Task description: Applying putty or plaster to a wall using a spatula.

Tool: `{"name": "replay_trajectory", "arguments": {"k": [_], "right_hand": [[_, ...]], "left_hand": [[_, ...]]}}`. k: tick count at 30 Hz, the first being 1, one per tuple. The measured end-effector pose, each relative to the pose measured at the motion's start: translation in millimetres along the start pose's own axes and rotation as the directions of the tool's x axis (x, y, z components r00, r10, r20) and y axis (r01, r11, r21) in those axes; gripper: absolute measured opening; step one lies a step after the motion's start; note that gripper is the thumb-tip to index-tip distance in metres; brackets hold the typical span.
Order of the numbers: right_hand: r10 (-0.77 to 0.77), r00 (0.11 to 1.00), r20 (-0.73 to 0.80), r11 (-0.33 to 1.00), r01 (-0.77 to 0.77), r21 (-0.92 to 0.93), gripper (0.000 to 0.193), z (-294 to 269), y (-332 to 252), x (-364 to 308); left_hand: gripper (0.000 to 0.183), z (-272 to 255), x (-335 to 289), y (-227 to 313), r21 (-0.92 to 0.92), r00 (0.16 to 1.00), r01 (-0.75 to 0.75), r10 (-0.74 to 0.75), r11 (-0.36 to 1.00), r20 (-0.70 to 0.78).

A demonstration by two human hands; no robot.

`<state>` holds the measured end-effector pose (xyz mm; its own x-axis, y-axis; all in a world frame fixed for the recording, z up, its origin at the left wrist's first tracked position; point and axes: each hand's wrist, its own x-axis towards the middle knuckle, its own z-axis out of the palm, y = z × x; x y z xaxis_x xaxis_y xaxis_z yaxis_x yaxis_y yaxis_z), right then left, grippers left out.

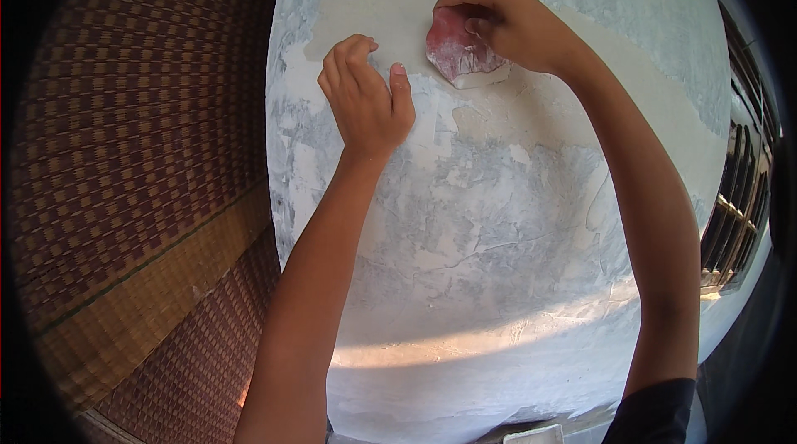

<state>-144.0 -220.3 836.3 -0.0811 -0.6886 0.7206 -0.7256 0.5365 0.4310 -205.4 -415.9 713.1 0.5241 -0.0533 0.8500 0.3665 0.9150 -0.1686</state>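
Up on the pale blue-grey wall [490, 212], my right hand [527, 29] grips a thin reddish-pink flat piece [452, 41], which looks like a hand scraper. White paste smears its face, and its lower edge lies against or very near the wall. Fingers curl over the top edge, with the thumb on the near side. To the left, my left hand [365, 95] is held before the wall, holding nothing, fingers loosely bent and thumb apart. A little white residue shows on its fingertips. Smooth beige-white patches of filler [374, 4] spread around and above both hands.
A brown and tan woven mat partition [141, 137] borders the wall on the left. Dark window bars [739, 195] stand at the right. Sunlight crosses the lower wall. A pale, box-like object [533, 436] shows at the bottom edge.
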Motion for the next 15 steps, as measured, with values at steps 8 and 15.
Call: {"name": "replay_trajectory", "arguments": {"k": [8,15], "right_hand": [[-0.001,0.987,0.158,0.999,0.008,-0.042,0.047,0,7,-2],[-0.023,0.994,-0.104,0.98,0.043,0.196,0.046,2,-9,7]], "left_hand": [[0.039,-1,-2,-2,-0.02,1.0,-0.007,0.007,1.0,-0.001],[0.039,0,-2,-2,-0.029,1.0,-0.001,0.001,1.0,-0.019]]}}
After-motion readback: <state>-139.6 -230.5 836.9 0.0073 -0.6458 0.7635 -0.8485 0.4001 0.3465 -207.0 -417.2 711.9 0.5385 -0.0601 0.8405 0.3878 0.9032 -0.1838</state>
